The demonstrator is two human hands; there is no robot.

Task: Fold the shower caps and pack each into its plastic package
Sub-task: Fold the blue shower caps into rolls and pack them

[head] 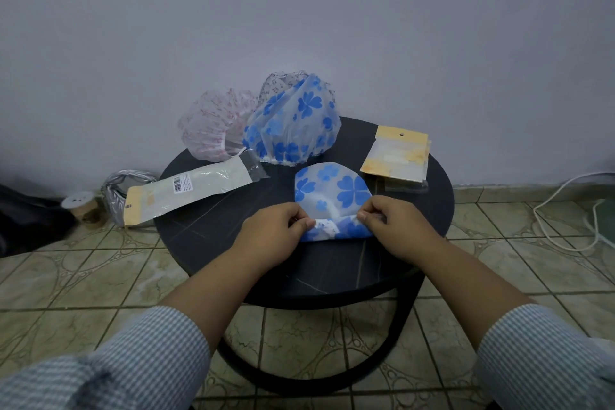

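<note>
A flattened shower cap with blue flowers (332, 190) lies on the round black table (233, 233), its near edge turned up in a fold. My left hand (276, 230) pinches the fold's left end. My right hand (389, 220) pinches the right end. Behind it stand a puffed blue-flower cap (296, 123), a red-patterned clear cap (213, 125) and a dark-dotted cap (283, 80), mostly hidden. A long empty plastic package (193, 186) lies at the left. Shorter packages with yellow headers (397, 153) lie at the right.
The table stands against a pale wall on a tiled floor. Left of it on the floor are a silver bag (123, 190) and a small round container (80, 206). A white cable (562, 213) curls on the floor at the right.
</note>
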